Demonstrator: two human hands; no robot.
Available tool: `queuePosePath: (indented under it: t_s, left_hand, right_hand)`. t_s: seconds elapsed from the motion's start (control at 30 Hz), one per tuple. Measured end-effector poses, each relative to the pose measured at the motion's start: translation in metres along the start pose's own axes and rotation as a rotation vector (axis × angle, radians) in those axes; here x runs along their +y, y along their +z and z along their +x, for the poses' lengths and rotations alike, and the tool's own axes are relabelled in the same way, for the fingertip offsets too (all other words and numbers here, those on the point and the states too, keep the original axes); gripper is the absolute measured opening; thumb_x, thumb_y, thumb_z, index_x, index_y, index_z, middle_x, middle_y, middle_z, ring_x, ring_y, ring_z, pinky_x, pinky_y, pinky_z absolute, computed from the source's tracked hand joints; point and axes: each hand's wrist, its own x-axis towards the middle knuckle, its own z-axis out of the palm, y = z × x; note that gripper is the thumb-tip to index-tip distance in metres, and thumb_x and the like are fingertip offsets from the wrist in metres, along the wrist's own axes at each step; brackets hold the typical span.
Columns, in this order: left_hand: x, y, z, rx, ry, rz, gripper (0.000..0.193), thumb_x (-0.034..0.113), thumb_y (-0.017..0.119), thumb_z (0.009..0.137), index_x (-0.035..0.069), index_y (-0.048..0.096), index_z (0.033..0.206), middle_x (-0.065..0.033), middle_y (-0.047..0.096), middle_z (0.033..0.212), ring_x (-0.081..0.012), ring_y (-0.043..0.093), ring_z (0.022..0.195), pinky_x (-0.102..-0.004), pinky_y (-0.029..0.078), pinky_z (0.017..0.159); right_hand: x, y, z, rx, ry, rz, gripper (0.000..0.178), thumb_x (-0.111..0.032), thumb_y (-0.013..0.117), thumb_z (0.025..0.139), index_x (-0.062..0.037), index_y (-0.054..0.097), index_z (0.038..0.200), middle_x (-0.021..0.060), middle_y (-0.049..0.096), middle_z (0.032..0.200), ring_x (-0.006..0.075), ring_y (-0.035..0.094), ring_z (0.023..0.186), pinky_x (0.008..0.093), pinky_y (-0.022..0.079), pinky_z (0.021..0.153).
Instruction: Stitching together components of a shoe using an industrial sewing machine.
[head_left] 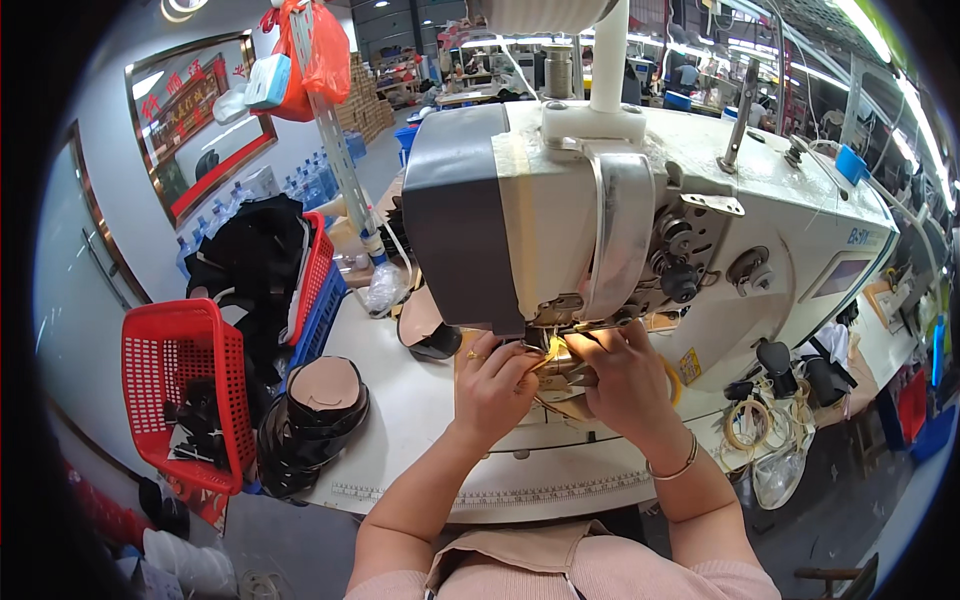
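Both hands meet at the needle area of a large white and grey industrial sewing machine (720,290). My left hand (494,390) is closed, thumb and fingers pinched together just left of the needle. From the other side, my right hand (622,375) is closed too, with bent fingers reaching in under the machine head. A lit yellow spot shows between the fingertips. What the fingers pinch is mostly hidden by the hands. A stack of glossy black pieces with a tan top (328,384) stands left of my left forearm, and a similar smaller stack (420,318) sits closer to the machine.
A red plastic basket (238,400) with black pieces is at the left, beside a heap of black material (250,260). Rolls of tape (746,424) and a dark spool-like object (775,362) lie right of the machine. A printed ruler (540,492) runs along the table's front edge.
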Motion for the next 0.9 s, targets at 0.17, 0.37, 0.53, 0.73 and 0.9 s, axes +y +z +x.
queuePosePath:
  t_s: [0.17, 0.37, 0.53, 0.73, 0.9]
  left_hand:
    - [0.002, 0.002, 0.000, 0.030, 0.015, -0.043, 0.021, 0.000, 0.062, 0.062, 0.007, 0.064, 0.082, -0.0048, 0.062, 0.086, -0.0265, 0.057, 0.089, -0.0401, 0.043, 0.086]
    - [0.005, 0.001, -0.001, 0.029, -0.011, -0.093, 0.020, 0.000, 0.063, 0.063, 0.005, 0.064, 0.082, -0.0078, 0.062, 0.086, -0.0269, 0.057, 0.095, -0.0388, 0.043, 0.086]
    - [-0.022, 0.005, -0.015, 0.073, -0.456, -0.460, 0.023, 0.005, 0.065, 0.072, 0.004, 0.059, 0.094, -0.0107, 0.060, 0.100, -0.0239, 0.057, 0.097, -0.0333, 0.040, 0.090]
    - [-0.039, 0.001, -0.017, -0.076, -1.333, -1.824, 0.049, 0.002, 0.060, 0.080, 0.008, 0.039, 0.124, -0.0098, 0.051, 0.118, -0.0202, 0.053, 0.108, -0.0335, 0.044, 0.092]
    - [-0.024, -0.011, -0.018, -0.077, -1.175, -1.733, 0.056, -0.003, 0.056, 0.081, 0.007, 0.032, 0.130, -0.0099, 0.047, 0.124, -0.0236, 0.050, 0.113, -0.0376, 0.045, 0.094]
  right_hand:
    - [0.008, 0.003, 0.004, -0.053, 0.035, 0.055, 0.045, 0.001, 0.059, 0.061, -0.0156, 0.064, 0.103, 0.0056, 0.062, 0.090, 0.0262, 0.055, 0.080, 0.0344, 0.045, 0.075]
    - [0.024, 0.015, 0.006, -0.068, 0.045, 0.091, 0.042, 0.001, 0.060, 0.060, -0.0143, 0.067, 0.098, 0.0078, 0.065, 0.078, 0.0248, 0.058, 0.074, 0.0329, 0.041, 0.080]
    - [0.030, 0.016, 0.008, -0.065, 0.017, 0.075, 0.039, 0.002, 0.059, 0.059, -0.0115, 0.069, 0.094, 0.0103, 0.065, 0.077, 0.0262, 0.059, 0.071, 0.0340, 0.042, 0.078]
    - [0.039, 0.010, 0.003, 0.131, -0.031, 0.303, 0.027, 0.001, 0.059, 0.061, -0.0038, 0.063, 0.087, 0.0091, 0.057, 0.070, 0.0232, 0.050, 0.059, 0.0319, 0.042, 0.063]
    - [0.025, 0.027, -0.014, 0.467, 0.147, 0.446, 0.027, -0.006, 0.066, 0.074, -0.0032, 0.049, 0.095, 0.0031, 0.048, 0.073, 0.0104, 0.038, 0.055, 0.0224, 0.034, 0.052]
